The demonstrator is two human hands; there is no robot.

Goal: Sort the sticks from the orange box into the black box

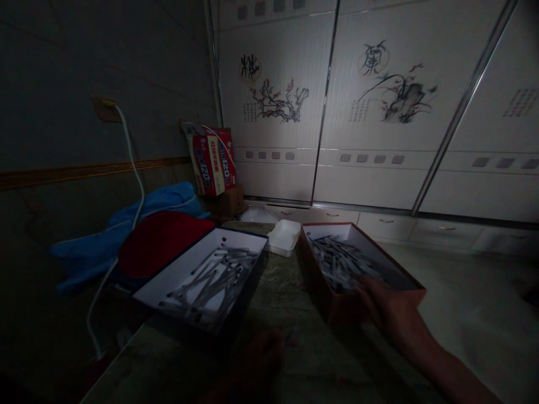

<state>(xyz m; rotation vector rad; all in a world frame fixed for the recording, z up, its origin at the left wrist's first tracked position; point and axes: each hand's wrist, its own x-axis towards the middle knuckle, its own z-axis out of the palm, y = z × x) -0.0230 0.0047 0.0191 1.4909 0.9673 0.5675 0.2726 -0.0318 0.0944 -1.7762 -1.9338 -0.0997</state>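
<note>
My right hand [389, 308] reaches over the near wall of a reddish-brown box [332, 308], its fingertips by the heap of thin, pen-like sticks [341, 258] inside. The thumb and fingers look apart, and I make out nothing between them. Low in the middle, dark and blurred, my left hand [265, 350] has its fingers curled together above the table [290, 292]. A faint pale bit shows at its fingertips, too dim to name. To the left, a dark blue box [244, 233] with a white inside holds more pen-like sticks [214, 280] with dark ends, lying loosely crossed.
A small white tray [285, 235] stands between the boxes at the back. Red cloth [164, 241] and a blue bag-like thing [168, 199] lie left. A white cable [130, 151] hangs from a wall socket [105, 108]. Behind are a red carton [214, 163] and a white wardrobe [273, 179].
</note>
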